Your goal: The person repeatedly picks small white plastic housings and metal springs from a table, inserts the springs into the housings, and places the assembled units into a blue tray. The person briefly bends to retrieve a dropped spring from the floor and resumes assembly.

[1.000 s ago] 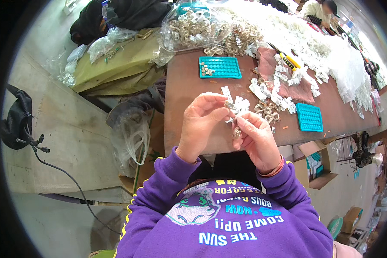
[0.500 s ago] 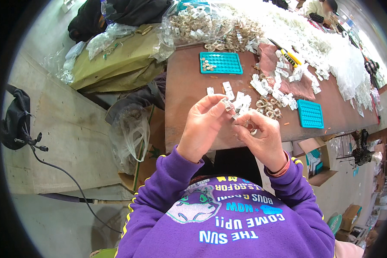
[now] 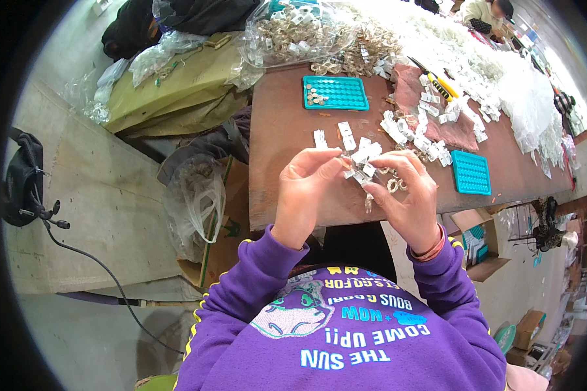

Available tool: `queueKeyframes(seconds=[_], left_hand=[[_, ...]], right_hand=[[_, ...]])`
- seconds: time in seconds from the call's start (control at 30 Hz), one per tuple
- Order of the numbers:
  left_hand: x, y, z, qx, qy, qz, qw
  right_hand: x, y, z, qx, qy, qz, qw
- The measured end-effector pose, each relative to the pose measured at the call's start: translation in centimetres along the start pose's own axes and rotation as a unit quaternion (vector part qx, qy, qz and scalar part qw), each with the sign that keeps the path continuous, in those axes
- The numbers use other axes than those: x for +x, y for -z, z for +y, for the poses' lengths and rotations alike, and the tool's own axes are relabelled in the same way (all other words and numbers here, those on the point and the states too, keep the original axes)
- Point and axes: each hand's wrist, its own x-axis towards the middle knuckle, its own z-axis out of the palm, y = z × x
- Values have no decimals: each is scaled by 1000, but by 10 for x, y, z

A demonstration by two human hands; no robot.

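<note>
Two hands meet above the brown table's (image 3: 287, 156) near edge. I see my left hand (image 3: 306, 189) pinching one end of a cluster of small white clips (image 3: 362, 163); my right hand (image 3: 407, 195) pinches its lower part. The cluster runs diagonally, upper right to lower left, between both fingertips. More white clips (image 3: 430, 120) lie beyond.

Both forearms rise from six o'clock, purple sleeves bent inward; left hand (image 3: 304, 189) and right hand (image 3: 407, 195) meet fingertip to fingertip, fingers pinched.
</note>
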Motion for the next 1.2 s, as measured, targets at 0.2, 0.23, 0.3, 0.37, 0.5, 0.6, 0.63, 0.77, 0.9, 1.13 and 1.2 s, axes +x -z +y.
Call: queueKeyframes(seconds=[0.2, 0.23, 0.3, 0.37, 0.5, 0.6, 0.63, 0.77, 0.9, 1.13, 1.2], left_hand=[[-17, -14, -8, 117, -33, 43, 992], [-19, -14, -7, 122, -24, 47, 991], [-16, -9, 0, 134, 7, 44, 990], [-2, 6, 14, 277, -32, 40, 959], [46, 34, 38, 624, -156, 18, 766], [78, 39, 37, 726, -254, -153, 620], [88, 39, 35, 732, -246, -212, 599], [104, 50, 30, 729, -225, -287, 580], [99, 68, 34, 683, -210, -273, 645], [60, 42, 31, 348, 80, -100, 929], [42, 31, 30, 189, 123, -119, 967]], right_hand=[[-3, -17, 0, -69, 73, 9, 995], [-5, -19, 1, -55, 62, 12, 997], [-11, -19, 5, -26, 21, 7, 999], [-14, -15, 10, 13, -35, 1, 999], [-20, -14, 15, 218, -224, 14, 950], [-23, -15, 14, 242, -229, 14, 943], [-25, -16, 13, 241, -226, 16, 944], [-28, -11, 13, 257, -227, 19, 939], [-27, -7, 18, 364, -297, 5, 883], [-11, -22, 26, 494, -335, -30, 802], [-6, -27, 29, 554, -349, -27, 755]])
